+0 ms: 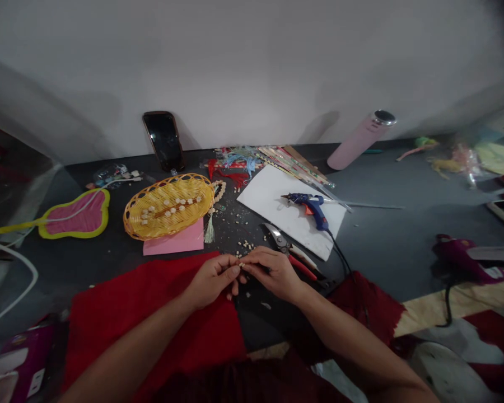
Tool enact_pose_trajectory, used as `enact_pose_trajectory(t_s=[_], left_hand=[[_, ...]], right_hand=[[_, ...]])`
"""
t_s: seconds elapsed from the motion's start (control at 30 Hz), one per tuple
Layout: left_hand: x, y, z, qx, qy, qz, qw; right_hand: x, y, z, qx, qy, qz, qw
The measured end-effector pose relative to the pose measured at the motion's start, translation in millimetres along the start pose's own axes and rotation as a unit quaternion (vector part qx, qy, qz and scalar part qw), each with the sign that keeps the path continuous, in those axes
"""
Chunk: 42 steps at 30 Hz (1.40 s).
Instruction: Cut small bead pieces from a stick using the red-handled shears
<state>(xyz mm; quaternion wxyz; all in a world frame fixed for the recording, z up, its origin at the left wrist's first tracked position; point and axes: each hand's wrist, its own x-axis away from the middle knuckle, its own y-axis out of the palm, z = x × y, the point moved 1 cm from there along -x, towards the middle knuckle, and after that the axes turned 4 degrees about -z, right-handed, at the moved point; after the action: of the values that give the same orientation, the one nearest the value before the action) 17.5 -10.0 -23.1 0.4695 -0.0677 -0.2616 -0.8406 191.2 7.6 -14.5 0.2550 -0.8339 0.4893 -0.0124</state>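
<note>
A small pale piece (242, 265) sits between the meeting fingertips of both hands, just above the dark table (382, 243). It is too small, and too much covered, to tell its long axis or which way it points. The left hand (216, 281) has its thumb and forefinger closed on the piece, over the edge of a red cloth (105, 319); the right hand (277, 275) pinches it from the other side, fingers narrowed together.

Just beyond the fingertips lie loose pale bits (246, 245). Beside the right hand are pruning shears (292, 253), blades aimed away and to the left, red handles toward the lower right. Past them a blue glue gun (315, 210) rests on a white board (264, 190), nozzle leftward.

To the left, an oval yellow basket (168, 230), its length running left to right, holds pale flower-shaped pieces (181, 208) and overlaps pink paper (174, 244). A tassel (209, 230) lies near it. Farther back, a phone (164, 140) leans on the wall (235, 67) and a pink bottle (357, 143) stands.
</note>
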Motion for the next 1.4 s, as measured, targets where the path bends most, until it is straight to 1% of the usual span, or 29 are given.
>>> enact_pose_trajectory(t_s=[0.07, 0.27, 0.6, 0.7, 0.9, 1.0, 1.1, 1.3, 1.4], left_hand=[[-0.2, -0.7, -0.5, 0.006, 0.008, 0.002, 1.0], [-1.4, -2.7, -2.4, 0.019, 0.01, 0.033, 0.999], [-0.3, -1.3, -1.9, 0.034, -0.006, 0.021, 0.999], [-0.6, -2.9, 0.5, 0.045, 0.012, 0.032, 0.998], [-3.1, -10.1, 9.1, 0.084, 0.075, 0.125, 0.986], [-4.2, -11.6, 9.2, 0.095, 0.086, 0.135, 0.983], [-4.4, -11.8, 7.4, 0.1, 0.088, 0.132, 0.982], [-4.7, -12.7, 7.1, 0.107, 0.083, 0.129, 0.982], [-5.2, -13.1, 7.9, 0.114, 0.079, 0.134, 0.981]], right_hand=[[-1.0, -1.7, -1.7, 0.007, 0.006, 0.006, 1.0], [-3.5, -4.0, -5.6, 0.002, 0.01, 0.021, 1.0], [-1.1, -2.5, 1.5, -0.005, 0.01, 0.028, 1.0], [0.3, -3.9, 4.4, 0.026, 0.01, 0.021, 0.999], [-0.8, -11.6, 10.1, 0.162, -0.008, 0.044, 0.986], [-1.7, -13.8, 12.8, 0.188, -0.013, 0.04, 0.981], [-1.4, -16.2, 14.8, 0.18, -0.001, 0.057, 0.982], [-1.5, -25.0, 9.8, 0.138, 0.034, 0.127, 0.982], [-1.5, -28.0, 4.8, 0.129, 0.035, 0.134, 0.982]])
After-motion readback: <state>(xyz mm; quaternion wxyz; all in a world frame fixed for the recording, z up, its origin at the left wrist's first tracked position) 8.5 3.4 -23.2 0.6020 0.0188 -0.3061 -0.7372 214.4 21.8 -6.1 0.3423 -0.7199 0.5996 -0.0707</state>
